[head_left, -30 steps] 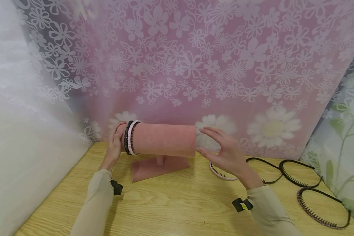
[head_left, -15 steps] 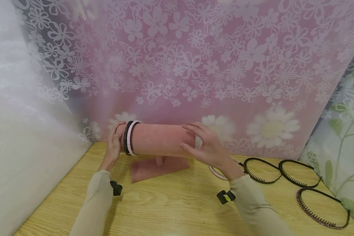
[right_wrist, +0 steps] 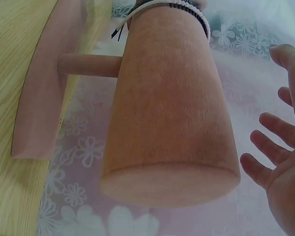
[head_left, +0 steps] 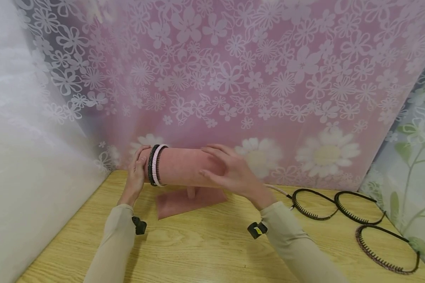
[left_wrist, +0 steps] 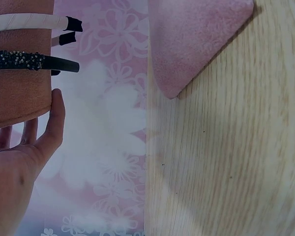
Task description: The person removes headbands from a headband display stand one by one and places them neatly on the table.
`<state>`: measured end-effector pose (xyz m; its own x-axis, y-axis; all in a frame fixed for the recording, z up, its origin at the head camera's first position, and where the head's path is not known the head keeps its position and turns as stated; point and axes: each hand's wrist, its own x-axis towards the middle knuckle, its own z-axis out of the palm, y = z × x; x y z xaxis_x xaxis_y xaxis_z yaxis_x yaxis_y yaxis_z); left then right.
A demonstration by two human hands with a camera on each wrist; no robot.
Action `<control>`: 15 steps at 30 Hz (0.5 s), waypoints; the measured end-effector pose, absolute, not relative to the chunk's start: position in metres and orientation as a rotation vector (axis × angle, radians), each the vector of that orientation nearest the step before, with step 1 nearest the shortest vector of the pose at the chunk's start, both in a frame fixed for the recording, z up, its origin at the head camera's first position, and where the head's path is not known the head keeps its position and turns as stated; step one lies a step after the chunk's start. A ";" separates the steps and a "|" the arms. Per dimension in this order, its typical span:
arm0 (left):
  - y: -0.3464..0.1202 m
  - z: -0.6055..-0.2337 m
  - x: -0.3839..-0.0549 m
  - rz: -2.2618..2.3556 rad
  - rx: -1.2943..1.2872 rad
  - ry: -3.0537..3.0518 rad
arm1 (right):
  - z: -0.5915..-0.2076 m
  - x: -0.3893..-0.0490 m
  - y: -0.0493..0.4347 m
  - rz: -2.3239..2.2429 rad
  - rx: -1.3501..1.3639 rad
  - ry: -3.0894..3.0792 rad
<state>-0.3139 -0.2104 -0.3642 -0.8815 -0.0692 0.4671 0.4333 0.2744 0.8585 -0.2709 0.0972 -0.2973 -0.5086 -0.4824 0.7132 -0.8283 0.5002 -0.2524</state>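
A pink velvety headband stand (head_left: 184, 167), a horizontal roll on a post and flat base, stands on the wooden table. Near its left end sit a black glittery headband (head_left: 150, 167) and a pale pink headband (head_left: 156, 165), side by side. My left hand (head_left: 136, 173) grips that left end; in the left wrist view the thumb lies along the roll's edge. My right hand (head_left: 233, 171) is over the right part of the roll in the head view. The right wrist view shows this hand (right_wrist: 285, 152) apart from the roll, fingers spread and holding nothing.
Several headbands lie at the right: a pale one (head_left: 278, 189) partly behind my right arm, two black toothed ones (head_left: 313, 217) (head_left: 357, 192), and a dark glittery one (head_left: 375, 257). A flowered pink curtain (head_left: 233, 78) hangs close behind the stand.
My right hand has moved left from beyond the stand's right end to over its right part. The left hand, stand and headbands stay where they were.
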 end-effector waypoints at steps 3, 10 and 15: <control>-0.210 -0.364 -0.314 -1.642 -0.317 -2.135 | -0.297 -0.274 0.089 0.775 1.088 -2.170; -0.210 -0.364 -0.314 -1.646 -0.333 -2.127 | -0.297 -0.281 0.068 0.688 1.090 -2.201; -0.211 -0.365 -0.315 -1.651 -0.338 -2.123 | -0.298 -0.286 0.055 0.648 1.106 -2.241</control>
<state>-0.3148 -0.2106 -0.3647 -0.8787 -0.0683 0.4725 0.4411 0.2625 0.8582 -0.2863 0.0552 -0.2978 -0.5083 -0.5534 0.6599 -0.8203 0.5445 -0.1752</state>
